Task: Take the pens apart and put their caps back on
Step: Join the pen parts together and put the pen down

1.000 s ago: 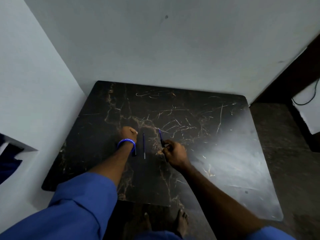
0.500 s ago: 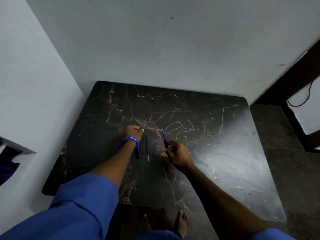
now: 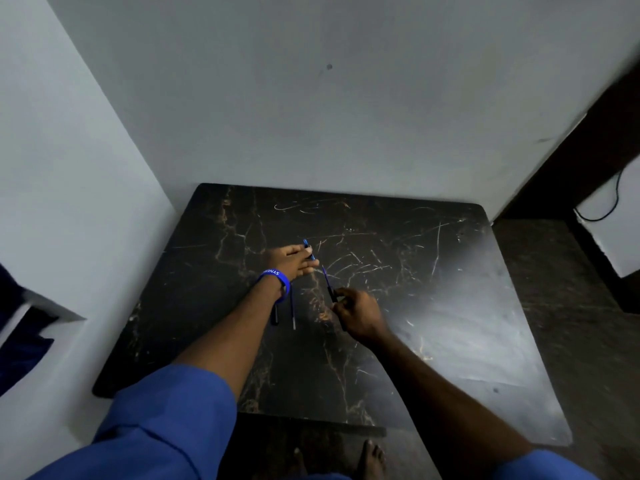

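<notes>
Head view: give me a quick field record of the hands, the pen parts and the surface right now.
surface: dark marbled table, set against pale walls
left hand: fingers pinching a small blue pen piece, probably a cap
right hand: holding a thin blue pen, tip pointing away from the person
loose parts: a dark pen barrel and a thin refill lying side by side on the table, under the left wrist
wristband: blue, on the left wrist
uncertain: parts too small to tell whether any cap is on

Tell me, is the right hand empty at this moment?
No, the right hand pinches a thin blue pen part that points away from the person over the dark table.
</notes>
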